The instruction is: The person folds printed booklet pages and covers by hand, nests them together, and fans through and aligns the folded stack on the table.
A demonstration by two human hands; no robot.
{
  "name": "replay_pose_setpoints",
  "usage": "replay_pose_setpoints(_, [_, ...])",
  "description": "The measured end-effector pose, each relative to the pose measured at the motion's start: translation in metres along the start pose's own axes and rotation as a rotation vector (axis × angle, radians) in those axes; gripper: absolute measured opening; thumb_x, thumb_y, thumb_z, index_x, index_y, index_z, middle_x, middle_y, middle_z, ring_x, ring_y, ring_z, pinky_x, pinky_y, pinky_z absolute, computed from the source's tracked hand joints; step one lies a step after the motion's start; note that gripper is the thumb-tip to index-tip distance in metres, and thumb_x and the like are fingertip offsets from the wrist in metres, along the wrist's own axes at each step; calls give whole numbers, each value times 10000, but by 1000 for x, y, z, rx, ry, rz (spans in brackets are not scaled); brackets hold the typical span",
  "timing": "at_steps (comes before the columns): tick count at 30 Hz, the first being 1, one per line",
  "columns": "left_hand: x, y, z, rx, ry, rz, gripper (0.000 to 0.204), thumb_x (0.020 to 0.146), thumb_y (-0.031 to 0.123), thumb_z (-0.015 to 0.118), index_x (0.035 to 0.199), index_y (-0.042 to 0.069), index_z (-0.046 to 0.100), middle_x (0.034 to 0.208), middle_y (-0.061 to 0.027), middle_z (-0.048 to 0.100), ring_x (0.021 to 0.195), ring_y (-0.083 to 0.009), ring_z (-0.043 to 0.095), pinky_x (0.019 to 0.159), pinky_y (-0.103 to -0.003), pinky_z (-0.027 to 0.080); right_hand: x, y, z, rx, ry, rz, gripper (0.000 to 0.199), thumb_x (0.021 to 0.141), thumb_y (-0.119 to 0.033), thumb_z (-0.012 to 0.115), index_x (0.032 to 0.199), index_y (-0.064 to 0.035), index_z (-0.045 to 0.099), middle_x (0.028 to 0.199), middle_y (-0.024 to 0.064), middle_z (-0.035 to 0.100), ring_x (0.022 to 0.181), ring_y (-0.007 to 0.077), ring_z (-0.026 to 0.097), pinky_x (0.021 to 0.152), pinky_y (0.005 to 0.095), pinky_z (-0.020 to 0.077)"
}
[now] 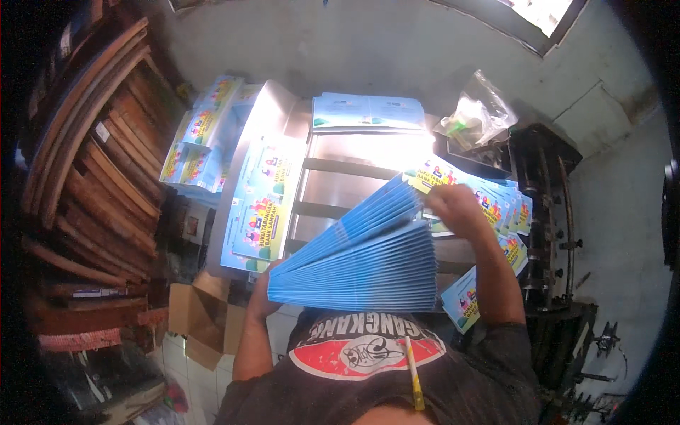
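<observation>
A fanned stack of blue booklets (361, 258) spreads above the metal counter (340, 177). The left hand (262, 294) pinches its lower corner, the right hand (453, 209) grips the upper edge; loosened fingers would probably spill booklets.

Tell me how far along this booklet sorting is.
Looks done: printed blue covers lie stacked on the metal table, more beside it. In hand: the left hand holds a fanned stack of blue booklets; the right hand touches its top edge. Left: loose booklets on the right.
</observation>
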State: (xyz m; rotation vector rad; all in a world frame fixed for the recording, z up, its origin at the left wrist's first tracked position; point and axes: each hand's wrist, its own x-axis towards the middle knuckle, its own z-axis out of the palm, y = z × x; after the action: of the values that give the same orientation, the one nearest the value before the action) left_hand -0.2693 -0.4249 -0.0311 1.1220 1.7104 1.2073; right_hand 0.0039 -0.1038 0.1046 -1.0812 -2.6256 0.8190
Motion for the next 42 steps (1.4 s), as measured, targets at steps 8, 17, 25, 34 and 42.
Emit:
replay_pose_setpoints(8, [2, -3, 0, -102, -5, -51, 440, 855, 29, 682, 1277, -14, 564, 1191, -136, 652, 1092, -197, 613, 952, -331, 476, -52, -86, 18, -80, -636, -594, 133, 877, -153, 643, 997, -95, 652, 843, 104, 641, 739, 272, 641, 671, 390, 530])
replay_pose_setpoints(17, [2, 0, -4, -77, -28, -36, 458, 837, 18, 700, 1273, -15, 565, 1199, -129, 651, 1101, -194, 610, 956, -330, 475, -7, -43, 45, -224, -27, -453, 177, 844, -219, 667, 951, -82, 634, 938, 75, 598, 930, 265, 597, 812, 397, 472])
replay_pose_setpoints(25, [-3, -13, -4, -115, -8, 5, 461, 845, 24, 699, 1283, -20, 561, 1218, -134, 641, 1115, -198, 607, 967, -327, 470, -9, -43, 56, -165, 35, -453, 185, 845, -207, 677, 973, -85, 625, 942, 79, 592, 923, 260, 589, 822, 392, 455])
replay_pose_setpoints(34, [0, -2, -4, -45, -28, -31, 425, 894, 50, 647, 1304, -8, 552, 1238, -141, 633, 1124, -203, 602, 974, -330, 464, 1, -45, 51, -250, 41, -452, 136, 893, -195, 628, 957, -87, 678, 935, 73, 592, 922, 248, 578, 832, 385, 444])
replay_pose_setpoints(42, [-1, 7, -7, -11, -46, -20, 441, 909, 73, 646, 1326, -12, 529, 1210, -131, 646, 1110, -184, 599, 966, -323, 462, 12, -49, 44, -263, -165, -403, 167, 916, -214, 589, 959, -106, 709, 926, 89, 626, 972, 240, 581, 854, 390, 446])
